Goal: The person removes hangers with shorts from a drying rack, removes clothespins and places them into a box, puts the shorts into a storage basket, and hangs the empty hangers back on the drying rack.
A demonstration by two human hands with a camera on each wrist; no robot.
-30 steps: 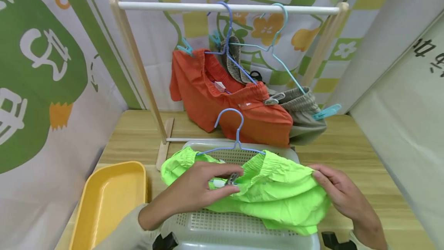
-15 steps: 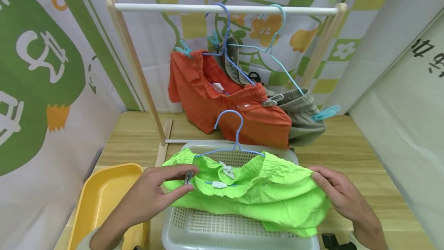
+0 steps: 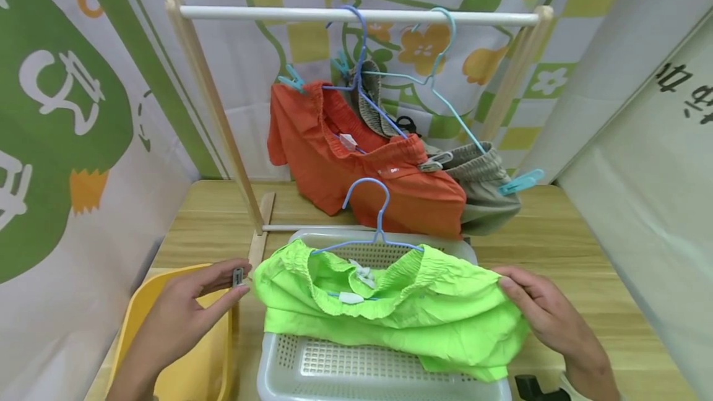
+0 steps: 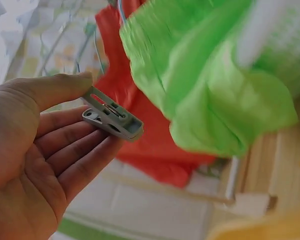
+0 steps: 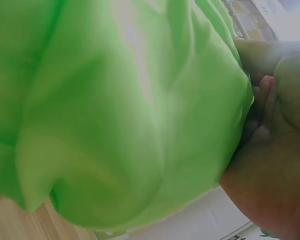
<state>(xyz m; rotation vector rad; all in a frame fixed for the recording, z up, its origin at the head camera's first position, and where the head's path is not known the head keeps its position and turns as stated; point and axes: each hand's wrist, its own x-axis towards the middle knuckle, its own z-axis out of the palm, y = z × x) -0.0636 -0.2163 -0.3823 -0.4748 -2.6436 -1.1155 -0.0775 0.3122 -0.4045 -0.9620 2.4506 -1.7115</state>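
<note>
Bright green shorts [image 3: 445, 302] lie over a white perforated basket [image 3: 356, 361], with a blue hanger [image 3: 380, 218] inside the elastic waistband and its hook sticking up. My right hand [image 3: 548, 308] pinches the right end of the waistband; in the right wrist view the green cloth hides the fingertips. Left of the shorts, my left hand [image 3: 184, 308] pinches a grey clothespin [image 4: 112, 116] between thumb and fingers. The clothespin is apart from the cloth, near the left end of the waistband.
Behind the basket stands a rack with a white rod [image 3: 267, 13]. On it hang orange shorts [image 3: 401, 184] and grey shorts [image 3: 490, 197], fastened with clothespins. A yellow tray [image 3: 192, 370] sits at the left, under the left forearm.
My left hand has moved left with the clothespin, from over the middle of the waistband to beyond its left end. The right hand keeps its grip on the right end.
</note>
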